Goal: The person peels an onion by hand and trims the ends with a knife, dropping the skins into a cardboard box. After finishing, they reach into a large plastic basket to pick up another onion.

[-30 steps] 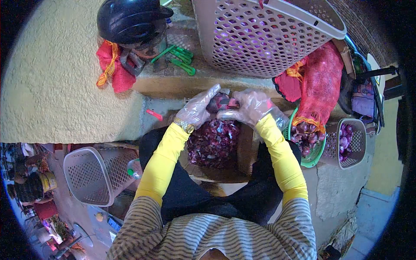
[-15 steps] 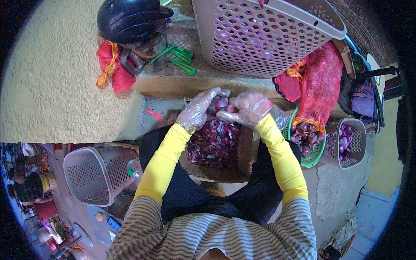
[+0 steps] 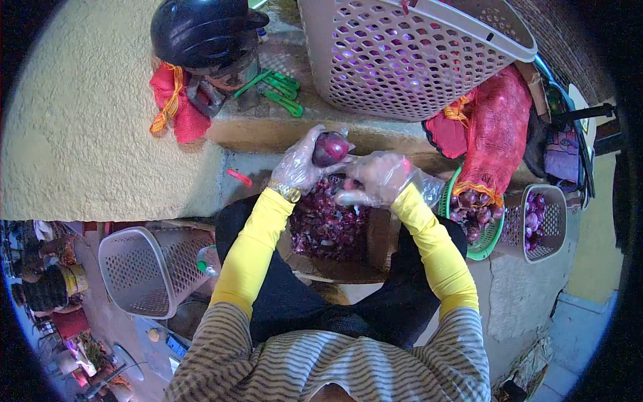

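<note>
A red onion (image 3: 330, 149) is in my left hand (image 3: 299, 163), which wears a clear plastic glove and has its fingers wrapped round the onion. Just to the right, my right hand (image 3: 382, 177), also gloved, is closed near the onion. A bit of pink shows at its top; what it grips is too small to make out. Below both hands lies a heap of purple onion skins (image 3: 328, 228) in a wooden box (image 3: 380, 234) between the knees.
A large perforated crate (image 3: 402, 63) stands ahead, near a dark helmet (image 3: 204, 33) and green tools (image 3: 284, 94). At right are a red mesh sack (image 3: 499, 134), a green basket (image 3: 494, 241) and a small crate of onions (image 3: 559, 224). Another crate (image 3: 134, 271) lies left.
My left hand has turned and lifted the onion slightly up and left, so more of it shows. My right hand has moved a little down, apart from the onion.
</note>
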### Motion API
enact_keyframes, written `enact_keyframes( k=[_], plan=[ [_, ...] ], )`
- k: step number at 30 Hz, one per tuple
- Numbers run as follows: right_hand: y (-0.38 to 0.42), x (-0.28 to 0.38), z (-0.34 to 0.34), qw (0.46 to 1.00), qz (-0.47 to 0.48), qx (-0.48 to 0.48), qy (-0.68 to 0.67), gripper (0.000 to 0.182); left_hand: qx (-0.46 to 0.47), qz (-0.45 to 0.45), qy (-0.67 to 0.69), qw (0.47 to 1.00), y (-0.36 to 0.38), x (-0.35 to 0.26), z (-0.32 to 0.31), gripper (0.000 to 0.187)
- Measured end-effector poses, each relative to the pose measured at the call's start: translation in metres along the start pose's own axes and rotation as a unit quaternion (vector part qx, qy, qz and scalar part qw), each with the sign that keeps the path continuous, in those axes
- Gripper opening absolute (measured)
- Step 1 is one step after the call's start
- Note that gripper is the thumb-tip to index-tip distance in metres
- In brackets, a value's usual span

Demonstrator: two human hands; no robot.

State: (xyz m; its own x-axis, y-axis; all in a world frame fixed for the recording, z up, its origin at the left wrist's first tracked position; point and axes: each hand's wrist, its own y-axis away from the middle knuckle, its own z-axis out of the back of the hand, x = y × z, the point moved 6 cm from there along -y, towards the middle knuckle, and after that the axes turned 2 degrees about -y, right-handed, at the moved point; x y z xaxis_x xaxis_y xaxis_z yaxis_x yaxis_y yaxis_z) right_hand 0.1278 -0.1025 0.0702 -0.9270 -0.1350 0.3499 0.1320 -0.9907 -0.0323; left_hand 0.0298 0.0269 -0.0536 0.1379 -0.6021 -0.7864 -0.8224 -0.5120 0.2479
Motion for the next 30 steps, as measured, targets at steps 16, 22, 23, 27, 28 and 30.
enact_keyframes(
  k=[16,22,23,27,28,30],
  plan=[
    [0.004,-0.015,0.032,0.982,-0.062,-0.176,-0.014,0.068,0.042,-0.116,-0.242,0.962,-0.012,0.023,0.019,0.073],
    [0.003,-0.017,0.024,0.989,-0.042,-0.144,0.004,0.065,0.058,-0.099,-0.268,0.957,0.005,0.013,0.0,0.071],
    [0.003,-0.016,0.025,0.989,-0.041,-0.144,0.004,0.065,0.058,-0.1,-0.268,0.956,0.001,0.016,0.003,0.071],
    [0.003,-0.014,0.026,0.988,-0.046,-0.143,0.021,0.062,0.06,-0.08,-0.314,0.944,0.019,-0.006,-0.017,0.071],
    [0.003,-0.014,0.026,0.988,-0.05,-0.147,0.018,0.062,0.068,-0.185,-0.514,0.835,0.034,-0.028,-0.038,0.071],
    [0.001,-0.014,0.022,0.991,-0.057,-0.121,0.026,0.059,0.083,-0.177,-0.467,0.862,0.028,-0.022,-0.034,0.074]
  ],
)
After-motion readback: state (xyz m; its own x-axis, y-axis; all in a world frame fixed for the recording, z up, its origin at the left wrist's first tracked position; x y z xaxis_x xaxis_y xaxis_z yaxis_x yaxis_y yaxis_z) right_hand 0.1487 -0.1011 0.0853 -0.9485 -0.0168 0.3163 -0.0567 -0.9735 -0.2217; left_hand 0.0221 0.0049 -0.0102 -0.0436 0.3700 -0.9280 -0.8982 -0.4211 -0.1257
